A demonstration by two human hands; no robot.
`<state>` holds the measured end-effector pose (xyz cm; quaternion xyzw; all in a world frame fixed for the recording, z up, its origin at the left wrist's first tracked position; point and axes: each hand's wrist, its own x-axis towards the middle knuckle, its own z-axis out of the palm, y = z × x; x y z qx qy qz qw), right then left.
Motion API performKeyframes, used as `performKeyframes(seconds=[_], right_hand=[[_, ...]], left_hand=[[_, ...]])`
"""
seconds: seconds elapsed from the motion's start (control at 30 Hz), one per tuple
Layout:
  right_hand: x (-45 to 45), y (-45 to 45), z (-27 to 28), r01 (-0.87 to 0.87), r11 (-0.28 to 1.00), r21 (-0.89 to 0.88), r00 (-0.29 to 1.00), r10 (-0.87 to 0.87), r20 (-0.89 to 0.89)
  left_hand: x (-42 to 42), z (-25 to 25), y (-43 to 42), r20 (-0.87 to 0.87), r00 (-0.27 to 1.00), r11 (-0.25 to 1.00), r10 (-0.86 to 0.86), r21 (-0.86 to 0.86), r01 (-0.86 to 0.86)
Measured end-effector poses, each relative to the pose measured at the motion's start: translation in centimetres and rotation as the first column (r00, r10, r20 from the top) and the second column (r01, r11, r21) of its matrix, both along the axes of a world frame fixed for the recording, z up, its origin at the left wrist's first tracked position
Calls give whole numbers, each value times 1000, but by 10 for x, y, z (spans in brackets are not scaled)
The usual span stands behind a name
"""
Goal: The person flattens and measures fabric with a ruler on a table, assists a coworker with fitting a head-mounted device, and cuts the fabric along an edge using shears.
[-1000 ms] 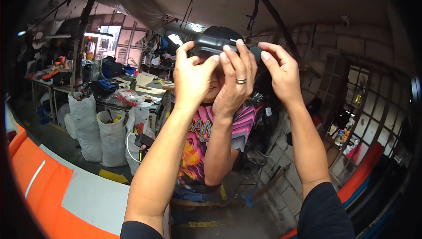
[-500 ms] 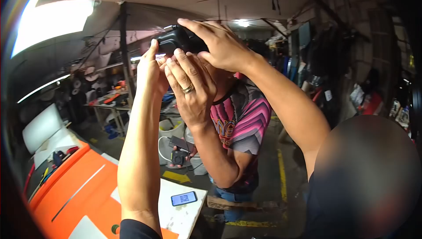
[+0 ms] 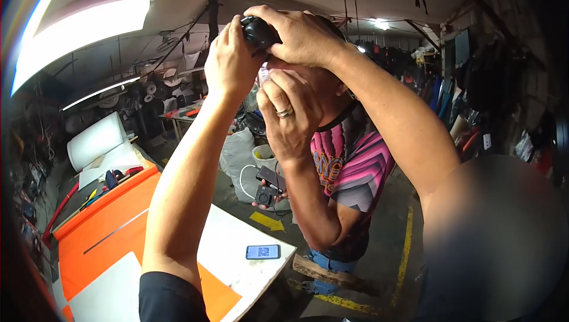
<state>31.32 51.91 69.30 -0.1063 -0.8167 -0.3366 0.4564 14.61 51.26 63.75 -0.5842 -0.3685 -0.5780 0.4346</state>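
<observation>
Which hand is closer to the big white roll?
Left: the left hand, on the shiny black device, is up and right of the white roll; the right hand is farther right.

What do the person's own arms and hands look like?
The left arm has a short black sleeve; on the right arm, none can be made out. The left hand and right hand are bare; no glove or watch shows.

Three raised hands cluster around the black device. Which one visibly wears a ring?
The co-worker's hand, lowest of the three, beneath the black device, at their face. No ring shows on the camera wearer's left hand or right hand.
</observation>
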Motion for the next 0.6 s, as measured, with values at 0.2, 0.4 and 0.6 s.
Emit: performKeyframes(seconds=[0.2,0.4,0.6], right_hand=[[-19,-5,6,152,988,31,982,-155,104],[-31,8,12,26,1000,11,988,-27,150],[-37,12,8,116,992,-47,976,-106,188]], left_hand=[[-19,16,7,-81,995,992,-64,-118,54],[-34,22,-4,-100,982,955,-161,-267,130],[-69,29,-9,-205,919,867,-337,-447,218]])
